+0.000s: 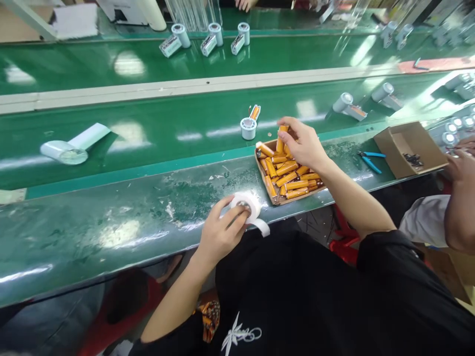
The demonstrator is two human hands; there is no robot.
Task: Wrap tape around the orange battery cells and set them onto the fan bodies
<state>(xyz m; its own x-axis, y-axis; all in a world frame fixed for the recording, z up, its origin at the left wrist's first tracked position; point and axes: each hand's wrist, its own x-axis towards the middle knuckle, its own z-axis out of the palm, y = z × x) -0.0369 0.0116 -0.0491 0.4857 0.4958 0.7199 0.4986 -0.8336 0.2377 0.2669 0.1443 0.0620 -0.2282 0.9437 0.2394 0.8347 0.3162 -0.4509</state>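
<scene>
My left hand (224,230) grips a roll of white tape (253,201) at the bench's front edge, its fingers in the core and a loose end hanging to the right. Above a shallow cardboard box (275,199), my right hand (302,143) pinches an orange-wrapped battery (282,140) between thumb and fingers. Many similar orange batteries (287,168) lie jumbled in that box. Just beyond it, on the green belt, stands a light-blue device housing (248,128) with an orange cell showing in its open handle.
Assembled light-blue housings (343,102) sit along the belts. A white housing (65,152) lies at left. Blue-handled pliers (371,160) rest beside an open carton (411,148) with small dark parts. A co-worker's hand (463,163) is at far right, another person's hand (245,5) at the back.
</scene>
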